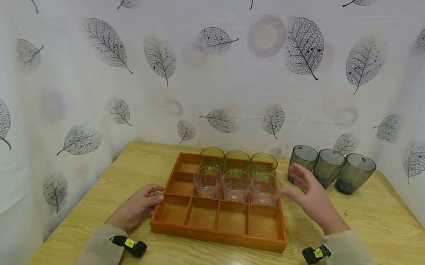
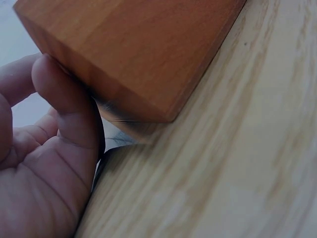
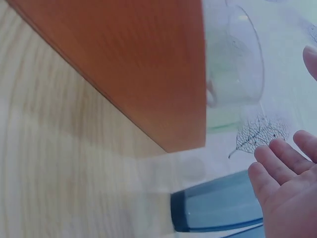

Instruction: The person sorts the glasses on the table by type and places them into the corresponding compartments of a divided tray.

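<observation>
My left hand [image 1: 136, 207] rests at the left side of a wooden compartment tray [image 1: 218, 237], its thumb and fingertips touching the outer wall near the front corner. Right of the tray, my right hand [image 1: 316, 203] is held up with fingers extended and nothing in it. Its thumb is close to the rightmost clear glass [image 1: 266, 193], though contact cannot be told. Clear glasses stand in the tray's middle row, with green glasses [image 1: 211, 158] behind them in the back row. Three smoky grey glasses [image 1: 354, 175] stand on the table, the leftmost partly hidden by my right fingers.
The tray's front row and left column show bare compartments. The wooden table [image 1: 197, 264] extends around the tray. A white curtain [image 1: 218, 80] with leaf prints hangs behind and along the sides.
</observation>
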`<state>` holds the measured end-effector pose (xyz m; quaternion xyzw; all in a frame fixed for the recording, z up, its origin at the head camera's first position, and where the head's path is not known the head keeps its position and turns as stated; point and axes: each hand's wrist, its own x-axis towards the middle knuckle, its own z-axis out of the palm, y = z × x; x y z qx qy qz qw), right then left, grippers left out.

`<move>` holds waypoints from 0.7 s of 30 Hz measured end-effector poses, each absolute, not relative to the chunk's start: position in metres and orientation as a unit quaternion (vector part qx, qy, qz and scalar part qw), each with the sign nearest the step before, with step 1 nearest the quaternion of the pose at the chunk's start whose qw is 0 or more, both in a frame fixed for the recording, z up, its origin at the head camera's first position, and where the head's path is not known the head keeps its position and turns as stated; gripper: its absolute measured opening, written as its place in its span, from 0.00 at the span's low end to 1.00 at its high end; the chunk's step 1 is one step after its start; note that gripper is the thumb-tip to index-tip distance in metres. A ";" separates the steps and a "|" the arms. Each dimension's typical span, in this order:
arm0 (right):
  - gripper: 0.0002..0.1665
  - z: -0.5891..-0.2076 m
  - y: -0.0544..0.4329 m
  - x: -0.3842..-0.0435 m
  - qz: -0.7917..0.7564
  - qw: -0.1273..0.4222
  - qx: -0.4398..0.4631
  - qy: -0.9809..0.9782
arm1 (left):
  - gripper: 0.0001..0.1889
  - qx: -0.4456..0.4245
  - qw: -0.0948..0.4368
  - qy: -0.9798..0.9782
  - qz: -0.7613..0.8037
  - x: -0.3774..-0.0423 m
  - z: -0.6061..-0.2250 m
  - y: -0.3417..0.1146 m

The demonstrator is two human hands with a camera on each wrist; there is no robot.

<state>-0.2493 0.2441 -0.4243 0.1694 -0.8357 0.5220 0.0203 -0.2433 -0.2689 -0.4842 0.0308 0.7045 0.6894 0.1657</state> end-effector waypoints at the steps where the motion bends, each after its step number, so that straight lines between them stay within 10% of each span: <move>1: 0.51 -0.423 0.246 -0.249 0.521 0.022 0.170 -0.836 | 0.24 0.031 0.165 0.705 0.689 -0.243 -0.484 -0.269; 21: 0.52 -0.401 0.283 -0.243 0.465 0.047 0.149 -0.871 | 0.24 0.030 0.160 0.709 0.686 -0.240 -0.482 -0.267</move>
